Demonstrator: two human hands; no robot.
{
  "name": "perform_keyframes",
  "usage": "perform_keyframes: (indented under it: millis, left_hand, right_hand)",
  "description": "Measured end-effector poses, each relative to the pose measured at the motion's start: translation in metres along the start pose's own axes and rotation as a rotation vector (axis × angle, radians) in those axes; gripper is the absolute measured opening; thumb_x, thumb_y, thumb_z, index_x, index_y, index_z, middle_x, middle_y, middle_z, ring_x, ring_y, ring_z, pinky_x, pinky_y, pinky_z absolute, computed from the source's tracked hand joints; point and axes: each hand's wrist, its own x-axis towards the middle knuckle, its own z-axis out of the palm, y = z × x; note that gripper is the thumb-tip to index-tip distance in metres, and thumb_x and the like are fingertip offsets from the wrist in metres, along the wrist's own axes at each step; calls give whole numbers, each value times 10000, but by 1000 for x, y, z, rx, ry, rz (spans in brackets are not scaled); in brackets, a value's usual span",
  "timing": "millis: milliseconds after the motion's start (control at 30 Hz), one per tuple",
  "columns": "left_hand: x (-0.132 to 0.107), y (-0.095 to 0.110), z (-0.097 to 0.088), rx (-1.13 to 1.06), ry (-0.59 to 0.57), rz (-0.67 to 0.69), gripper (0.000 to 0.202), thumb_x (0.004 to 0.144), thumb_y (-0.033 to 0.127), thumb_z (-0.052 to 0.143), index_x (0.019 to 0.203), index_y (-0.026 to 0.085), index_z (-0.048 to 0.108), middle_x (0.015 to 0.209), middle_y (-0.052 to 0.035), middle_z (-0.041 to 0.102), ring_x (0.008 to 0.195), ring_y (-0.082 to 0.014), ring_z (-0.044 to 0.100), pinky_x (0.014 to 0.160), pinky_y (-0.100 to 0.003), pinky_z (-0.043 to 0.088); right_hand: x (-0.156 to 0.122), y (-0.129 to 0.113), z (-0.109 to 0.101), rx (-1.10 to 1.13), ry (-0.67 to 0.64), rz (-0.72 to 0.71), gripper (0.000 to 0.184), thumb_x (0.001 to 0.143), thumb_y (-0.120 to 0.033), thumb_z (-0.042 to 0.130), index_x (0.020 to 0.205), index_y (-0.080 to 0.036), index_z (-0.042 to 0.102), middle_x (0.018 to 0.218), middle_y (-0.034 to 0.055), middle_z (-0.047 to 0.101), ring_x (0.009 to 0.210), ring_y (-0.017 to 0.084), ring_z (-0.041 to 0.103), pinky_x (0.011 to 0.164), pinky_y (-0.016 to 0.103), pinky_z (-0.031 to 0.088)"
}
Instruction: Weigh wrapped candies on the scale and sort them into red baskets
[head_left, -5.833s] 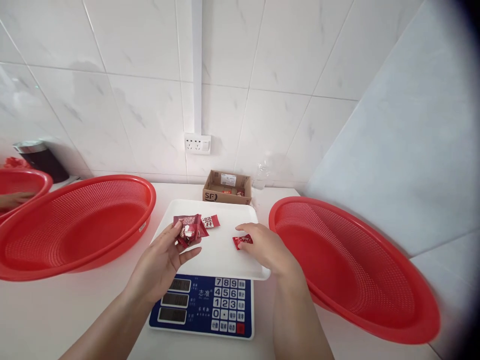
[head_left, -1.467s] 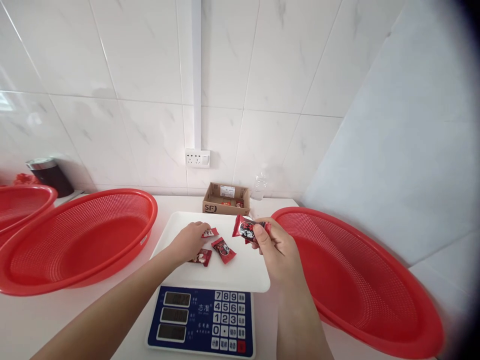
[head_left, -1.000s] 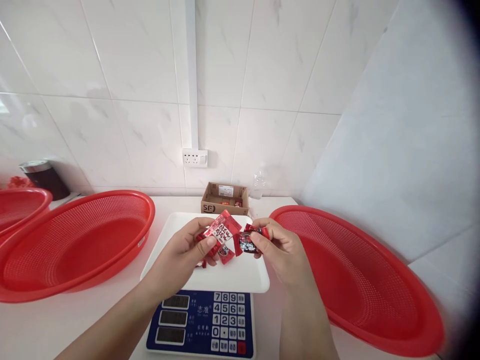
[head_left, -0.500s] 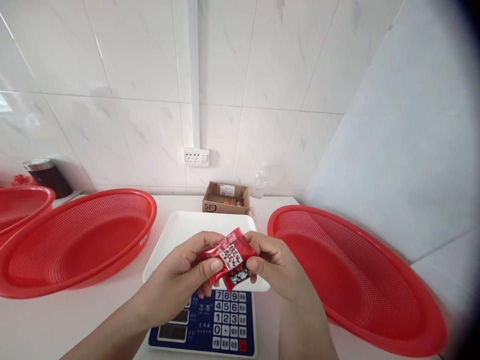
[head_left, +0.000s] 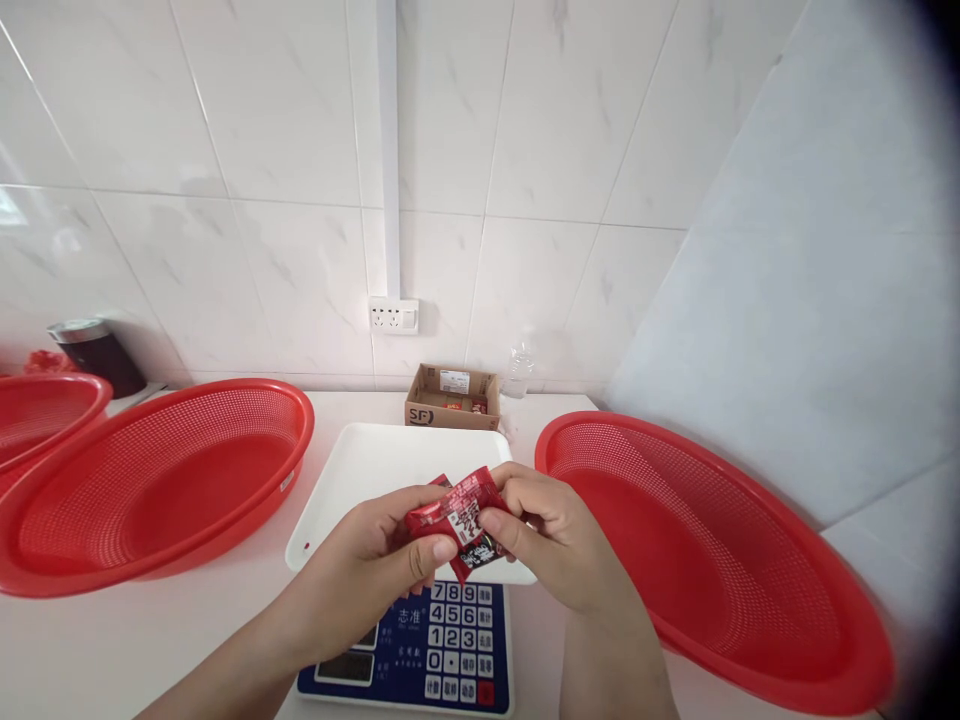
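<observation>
left hand, right hand grasp red packets near front edge of white tray, between red baskets.

- Apparently a food-weighing workroom or shop back room
- Electronic price-computing scale on a white counter
- Red perforated plastic baskets either side
- Red-wrapped snack packets
- Marbled wall tiles with a power socket

1 head view, forward, downward, close
</observation>
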Motion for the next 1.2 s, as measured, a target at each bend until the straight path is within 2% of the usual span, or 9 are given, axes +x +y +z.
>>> perform_keyframes:
  millis: [133,233,300,367,567,767,867,1000,1200]
  left_hand:
    - [-4,-3,1,147,142,60,370,822,432,540,1124,233,620,720,1,588,495,-54,380,434,-179,352]
    - [-5,-8,-1,309,326,240,315,851,344,502,1126,261,631,639,11,592,497,-73,446,448,-183,396]
    - [-4,-11,-2,425,377,399,317,863,261,470,1137,290,628,739,-7,644,604,-94,546,535,-193,463]
    - [-4,-12,-2,511,373,486,352,864,221,465,1175,318,598,893,-21,669,746,-112,601,635,-211,503]
    - [-10,-4,2,587,369,349,389,848,305,528,1235,340,549,963,-38,647,820,-145,601,695,-252,519]
    - [-14,-1,2,409,171,359,315,883,306,472,1163,333,612,919,-40,648,841,-150,582,741,-256,495]
    - [-14,-4,4,277,184,324,278,885,326,471,1103,311,642,920,-37,652,867,-151,586,780,-266,484]
    - [-13,-4,8,129,194,198,392,851,384,527,1238,323,512,1082,-30,621,966,-159,578,843,-279,479]
    - [-9,-2,11,43,223,152,315,854,457,487,1080,252,564,889,-17,630,793,-130,566,710,-239,476]
  right_hand:
    - [0,1,-1,50,-6,74,337,837,-359,565,597,-190,401,761,1,534,585,79,463,488,211,367]
    - [1,0,-2,132,-40,129,362,816,-421,584,605,-192,399,742,-1,531,552,75,460,467,210,373]
    - [1,-1,-1,196,-56,133,382,805,-451,589,605,-192,392,740,-1,531,541,72,463,456,205,379]
    - [2,-1,0,250,-62,122,401,800,-474,588,602,-194,380,711,-10,515,524,69,455,445,202,375]
    - [2,1,1,274,-116,70,443,768,-519,613,571,-186,395,601,-26,465,536,81,423,463,211,314]
    - [1,-4,4,188,-150,144,308,811,-467,579,711,-176,550,676,-17,474,556,84,456,473,210,366]
    - [-1,-8,4,122,-168,97,252,842,-394,553,721,-175,582,713,-4,496,575,82,464,492,209,374]
    - [-3,-11,3,79,-188,57,228,848,-337,536,691,-175,574,730,8,535,602,91,489,509,209,385]
    - [-3,-12,4,20,-229,12,230,843,-308,541,653,-179,551,745,14,563,638,100,508,547,213,402]
